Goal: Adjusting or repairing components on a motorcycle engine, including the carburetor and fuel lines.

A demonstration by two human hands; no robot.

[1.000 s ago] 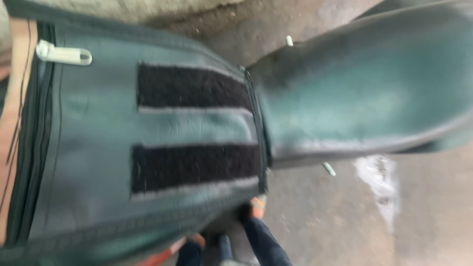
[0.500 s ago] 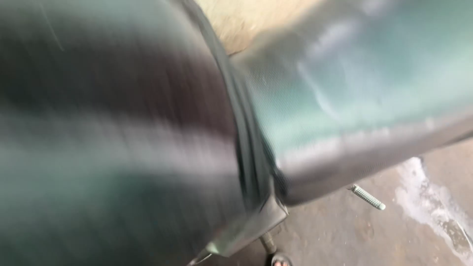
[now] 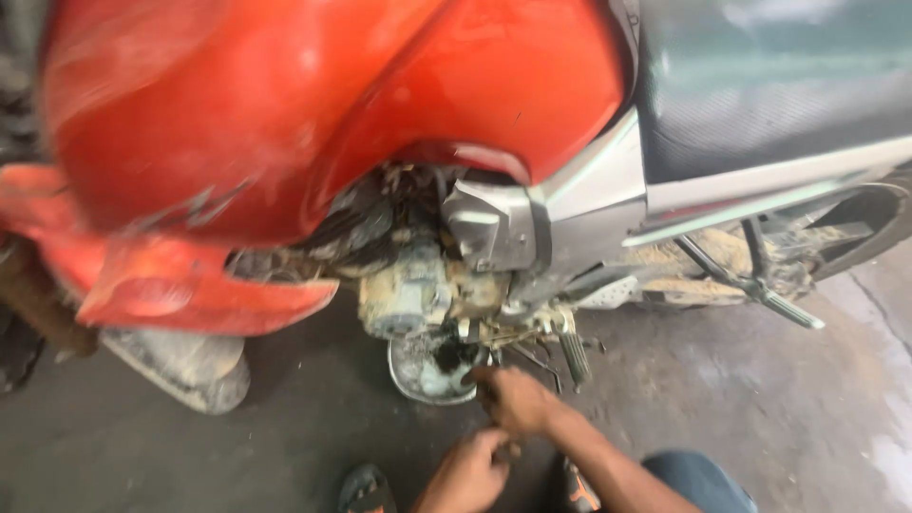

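I take the engine of the motorcycle as my landmark. To its left and above, the red fairing covers most of the view; its lower red panel juts out left of the engine, and a dirty grey cover lies on the floor below that panel. Directly under the engine sits a round metal pan on the concrete floor.

Below the engine, my left hand is curled loosely, fingers bent. I cannot tell whether it grips anything. Just right of it, my right hand reaches to the pan's right rim, fingers closed together. Whether something small is pinched in them is too blurred to tell.

Right of the engine I see a footpeg, then a silver side panel, and the dark seat above it.
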